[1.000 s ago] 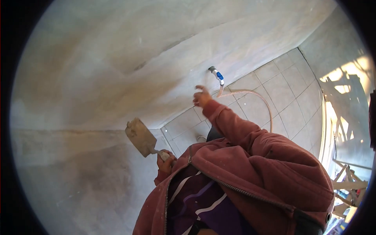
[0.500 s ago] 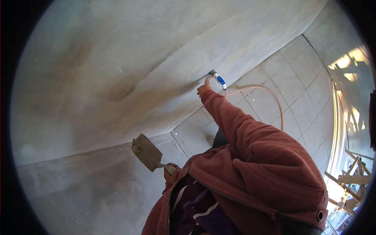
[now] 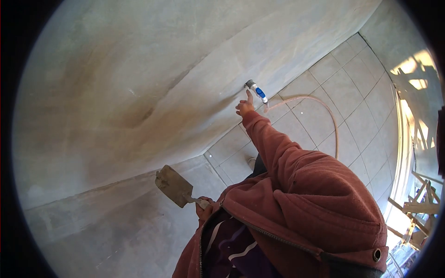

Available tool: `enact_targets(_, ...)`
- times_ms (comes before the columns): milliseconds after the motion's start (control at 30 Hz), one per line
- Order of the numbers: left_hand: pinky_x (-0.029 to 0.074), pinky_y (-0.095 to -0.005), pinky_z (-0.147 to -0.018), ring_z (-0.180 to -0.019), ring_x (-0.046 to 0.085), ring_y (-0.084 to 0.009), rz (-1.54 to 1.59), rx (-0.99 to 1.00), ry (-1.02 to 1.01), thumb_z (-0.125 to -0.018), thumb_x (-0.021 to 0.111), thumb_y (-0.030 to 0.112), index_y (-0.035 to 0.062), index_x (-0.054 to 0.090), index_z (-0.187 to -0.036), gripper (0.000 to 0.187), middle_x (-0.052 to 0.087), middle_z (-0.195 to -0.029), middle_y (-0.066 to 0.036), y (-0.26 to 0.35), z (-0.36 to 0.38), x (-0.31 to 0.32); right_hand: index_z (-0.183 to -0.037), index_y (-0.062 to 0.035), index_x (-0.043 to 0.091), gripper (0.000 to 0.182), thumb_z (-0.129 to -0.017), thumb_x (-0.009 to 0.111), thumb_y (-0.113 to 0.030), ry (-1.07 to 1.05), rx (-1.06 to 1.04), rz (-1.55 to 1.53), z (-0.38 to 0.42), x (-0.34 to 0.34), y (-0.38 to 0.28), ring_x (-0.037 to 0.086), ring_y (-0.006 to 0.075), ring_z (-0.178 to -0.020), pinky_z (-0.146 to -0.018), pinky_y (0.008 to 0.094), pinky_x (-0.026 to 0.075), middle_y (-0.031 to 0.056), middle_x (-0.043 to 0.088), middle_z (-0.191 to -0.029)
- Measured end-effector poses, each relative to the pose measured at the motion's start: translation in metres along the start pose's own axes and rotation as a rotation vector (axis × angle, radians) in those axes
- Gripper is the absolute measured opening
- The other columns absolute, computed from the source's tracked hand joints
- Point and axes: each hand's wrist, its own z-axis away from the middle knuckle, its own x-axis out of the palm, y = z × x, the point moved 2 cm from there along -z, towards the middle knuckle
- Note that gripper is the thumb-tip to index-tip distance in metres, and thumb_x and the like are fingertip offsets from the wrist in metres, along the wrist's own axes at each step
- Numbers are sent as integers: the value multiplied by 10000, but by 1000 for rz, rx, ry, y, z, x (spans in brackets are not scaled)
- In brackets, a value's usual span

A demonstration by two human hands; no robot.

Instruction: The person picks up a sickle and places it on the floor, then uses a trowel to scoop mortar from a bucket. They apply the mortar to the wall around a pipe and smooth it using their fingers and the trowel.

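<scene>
My left hand (image 3: 204,212) grips the handle of a trowel (image 3: 174,186), its flat blade coated with grey-brown mortar and held out in front of the wall at lower left. With the arm stretched forward, my right hand (image 3: 245,105) is just beside a white tap (image 3: 251,85) with a blue lever (image 3: 260,92) on the plastered wall (image 3: 153,69). Its fingers are apart, one pointing up towards the tap's body, and nothing shows in them.
A pale hose (image 3: 334,125) runs from the tap's outlet in a curve across the tiled floor (image 3: 366,106). Wooden planks (image 3: 421,207) stand in the bright area at far right. A second wall (image 3: 134,222) meets the first at lower left.
My right hand has drawn slightly away from the tap, its fingers spreading more. The view has shifted a little. The trowel stays in my left hand.
</scene>
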Motion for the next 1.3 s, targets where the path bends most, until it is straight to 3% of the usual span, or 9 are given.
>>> enact_targets(33, 394, -229, -546, -595, 436, -112, -6, -3, 1, -609, 417, -108, 58, 370, -853, 299, 442, -701, -64, 1, 0, -2, -1178, -283, 200, 676, -630, 414, 50, 2, 5, -4, -18, 0, 11, 483, 192, -685, -569, 337, 425, 99, 419, -893)
enact_targets(100, 396, -227, -549, -603, 440, -114, -32, -1, -103, -607, 419, -113, 60, 371, -854, 305, 443, -712, -66, 3, -1, -2, -1188, -314, 167, 659, -665, 406, 7, -354, -566, 436, -68, 4, 42, 474, 161, -682, -615, 369, 410, 60, 438, -827)
enact_targets(133, 396, -227, -549, -603, 440, -114, -34, -3, -104, -607, 419, -113, 60, 371, -854, 305, 443, -712, -66, 3, 0, -1, -1188, -314, 167, 659, -665, 406, 7, -351, -564, 435, -57, 9, 30, 474, 161, -682, -615, 369, 410, 60, 438, -827)
enact_targets(233, 397, -229, -553, -608, 444, -116, 8, -6, -54, -608, 419, -114, 60, 371, -852, 303, 444, -712, -66, 6, 2, 7, -1209, -324, 130, 659, -686, 387, -15, -46, 226, -338, -4, 22, -40, 466, 129, -714, -698, 417, 358, 16, 446, -750)
enact_targets(367, 400, -230, -548, -600, 448, -122, -67, -39, 25, -603, 430, -101, 59, 370, -846, 298, 445, -696, -66, 12, 2, 15, -1191, -253, 239, 593, -666, 381, -17, 69, 198, -329, -12, 27, -32, 487, 162, -743, -698, 380, 376, 47, 489, -777)
enact_targets(433, 402, -229, -545, -597, 448, -123, -56, -45, 34, -602, 431, -101, 59, 369, -845, 297, 446, -691, -66, 7, 1, 9, -1168, -185, 308, 576, -624, 402, -18, 184, -230, 495, -41, 16, -6, 499, 217, -796, -715, 337, 387, 113, 517, -835)
enact_targets(533, 405, -230, -542, -596, 451, -126, -7, -33, -23, -602, 436, -106, 60, 371, -843, 300, 448, -691, -68, -1, -2, -3, -1191, -211, 267, 632, -592, 397, -59, 63, -250, 587, -30, -12, -3, 410, 342, -897, -814, 332, 329, 265, 375, -981)
enact_targets(867, 409, -238, -550, -600, 452, -125, -53, -10, -43, -608, 454, -101, 58, 373, -849, 300, 453, -709, -68, 4, 2, 3, -1202, -216, 213, 664, -595, 402, -24, 120, -271, 498, -7, 8, -16, 379, 362, -941, -825, 348, 312, 272, 352, -996)
enact_targets(1300, 406, -237, -539, -589, 453, -124, -36, 0, -14, -615, 463, -90, 53, 374, -847, 287, 461, -688, -72, 1, -2, 5, -1227, -181, 147, 747, -581, 457, 31, -179, -144, 312, -40, 1, 6, 475, 220, -842, -614, 304, 421, 149, 385, -1101)
